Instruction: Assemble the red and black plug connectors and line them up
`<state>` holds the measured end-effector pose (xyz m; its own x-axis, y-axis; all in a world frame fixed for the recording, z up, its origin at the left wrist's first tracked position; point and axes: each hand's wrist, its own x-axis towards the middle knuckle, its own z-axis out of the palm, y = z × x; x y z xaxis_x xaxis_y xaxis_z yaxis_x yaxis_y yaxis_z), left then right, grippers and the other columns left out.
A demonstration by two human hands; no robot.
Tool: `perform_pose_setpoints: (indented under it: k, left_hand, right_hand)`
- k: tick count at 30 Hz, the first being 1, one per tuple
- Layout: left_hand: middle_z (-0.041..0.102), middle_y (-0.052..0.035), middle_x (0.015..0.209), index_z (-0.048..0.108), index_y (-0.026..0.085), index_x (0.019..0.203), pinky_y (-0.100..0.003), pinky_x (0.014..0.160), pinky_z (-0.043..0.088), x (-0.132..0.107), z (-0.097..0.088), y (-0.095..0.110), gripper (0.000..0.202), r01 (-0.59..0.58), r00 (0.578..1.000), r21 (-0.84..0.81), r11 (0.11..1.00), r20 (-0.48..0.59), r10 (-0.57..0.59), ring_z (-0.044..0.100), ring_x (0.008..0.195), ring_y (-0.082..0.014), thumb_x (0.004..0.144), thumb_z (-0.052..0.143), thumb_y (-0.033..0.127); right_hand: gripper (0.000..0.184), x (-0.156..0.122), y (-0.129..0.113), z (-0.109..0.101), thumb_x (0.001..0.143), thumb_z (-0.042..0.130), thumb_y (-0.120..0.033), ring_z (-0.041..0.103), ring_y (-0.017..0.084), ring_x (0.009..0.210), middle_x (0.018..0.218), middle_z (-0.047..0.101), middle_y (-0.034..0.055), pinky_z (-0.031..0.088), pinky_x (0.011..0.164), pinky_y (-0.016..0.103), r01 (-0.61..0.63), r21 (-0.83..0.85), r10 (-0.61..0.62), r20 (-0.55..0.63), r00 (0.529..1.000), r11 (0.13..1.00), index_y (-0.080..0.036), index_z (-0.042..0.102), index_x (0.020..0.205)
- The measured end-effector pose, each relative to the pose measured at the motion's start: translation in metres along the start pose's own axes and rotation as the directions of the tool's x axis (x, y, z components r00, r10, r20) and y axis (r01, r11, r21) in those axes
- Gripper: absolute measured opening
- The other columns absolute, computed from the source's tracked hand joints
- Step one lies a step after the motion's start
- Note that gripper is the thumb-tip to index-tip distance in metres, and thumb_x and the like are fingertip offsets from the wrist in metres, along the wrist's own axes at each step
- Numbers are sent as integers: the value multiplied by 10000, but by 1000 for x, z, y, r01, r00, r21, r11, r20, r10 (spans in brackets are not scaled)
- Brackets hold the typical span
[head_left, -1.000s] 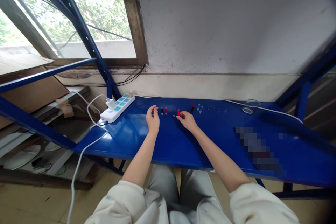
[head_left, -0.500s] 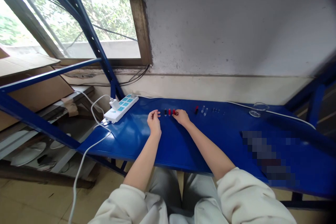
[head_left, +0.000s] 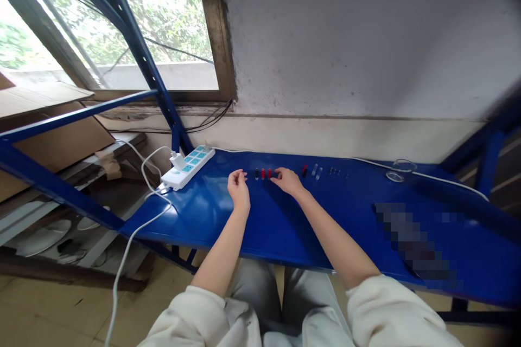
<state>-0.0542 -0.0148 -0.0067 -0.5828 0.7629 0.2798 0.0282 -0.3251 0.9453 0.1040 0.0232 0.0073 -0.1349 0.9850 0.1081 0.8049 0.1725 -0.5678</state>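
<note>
Three small capped pieces stand in a short row on the blue table (head_left: 268, 227): a black one (head_left: 256, 174), a red one (head_left: 262, 174) and another red one (head_left: 269, 173). Just right of the row is my right hand (head_left: 287, 181), thumb and fingers apart, with nothing seen in them. My left hand (head_left: 239, 188) hovers left of the black piece, its fingers loosely bent and no object visible in them. Farther right lie a red-and-black piece (head_left: 305, 170) and two clear tubes (head_left: 315, 169), (head_left: 319, 173).
Several tiny clear bits (head_left: 335, 171) lie right of the tubes. Clear round dishes (head_left: 394, 175) sit near a white cable at the back right. A white power strip (head_left: 189, 167) with a plug stands at the left. A blurred dark object (head_left: 415, 241) lies front right.
My right hand has let go of the right-hand red piece and drawn back a little to the right. The left hand's fingers have curled slightly; it stays in place.
</note>
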Motion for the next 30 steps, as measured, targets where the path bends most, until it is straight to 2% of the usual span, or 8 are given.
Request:
perform_pose_setpoints:
  k: [4, 6, 9, 11, 15, 19, 24, 30]
  left_hand:
    - [589, -73, 918, 563, 181, 937, -285, 755, 430, -23, 9, 19, 188, -386, 912, 139, 912, 202, 356, 553, 848, -155, 813, 457, 275]
    - [593, -81, 933, 576, 189, 950, -316, 834, 414, -39, 22, 27, 203, -538, 787, 122, 834, 427, 445, 542, 908, -173, 826, 426, 245]
    - [584, -82, 1013, 558, 208, 1055, -356, 877, 398, -61, 50, 30, 293, -666, 537, 90, 740, 746, 393, 517, 970, -195, 834, 366, 202]
    - [538, -92, 1126, 475, 204, 1185, -378, 884, 389, -69, 69, 25, 382, -709, 462, 143, 691, 834, 302, 475, 1041, -220, 818, 370, 192]
    - [420, -126, 1275, 247, 183, 1349, -398, 852, 385, -72, 99, 9, 563, -737, 493, 325, 593, 859, 142, 410, 1108, -259, 800, 372, 181]
    - [373, -122, 1317, 174, 205, 1371, -415, 853, 363, -67, 114, -3, 601, -763, 530, 422, 490, 842, 100, 390, 1116, -267, 800, 356, 151]
    - [468, -128, 1219, 370, 165, 1275, -403, 824, 368, -61, 124, -14, 492, -809, 508, 436, 394, 856, 97, 432, 1051, -263, 789, 355, 90]
    - [597, -103, 912, 549, 152, 994, -347, 761, 390, -51, 120, -14, 242, -803, 515, 397, 444, 837, 184, 517, 870, -222, 840, 362, 152]
  right_hand:
    - [213, -22, 26, -44, 751, 526, -320, 600, 150, 750, 819, 662, 55, 413, 652, 220, 74, 77, -77, 43, 996, 994, -172, 649, 843]
    - [190, -31, 46, -61, 756, 510, -299, 602, 151, 692, 740, 663, 50, 412, 621, 224, 4, 44, -7, 60, 998, 999, -174, 653, 755]
    - [201, -41, 75, -72, 756, 496, -278, 604, 182, 691, 710, 656, 74, 405, 591, 244, -164, -98, 162, -31, 986, 981, -165, 661, 733]
    - [219, -45, 87, -70, 763, 484, -282, 603, 205, 758, 786, 657, 91, 411, 618, 263, -235, -164, 215, -129, 968, 958, -167, 662, 819]
    - [281, -51, 94, -58, 782, 459, -308, 544, 257, 960, 1026, 606, 117, 422, 727, 338, -309, -239, 244, -264, 933, 921, -191, 642, 961]
    - [350, -53, 94, -48, 793, 452, -327, 449, 288, 1094, 1186, 523, 110, 400, 820, 423, -288, -254, 235, -219, 947, 923, -202, 596, 1087]
    - [403, -51, 94, -40, 819, 425, -359, 361, 285, 1184, 1271, 452, 112, 333, 903, 481, -255, -272, 219, -159, 963, 928, -212, 531, 1179]
    - [441, -49, 94, -30, 840, 378, -399, 294, 277, 1231, 1322, 398, 104, 226, 970, 519, -247, -289, 211, -152, 966, 925, -217, 473, 1231]
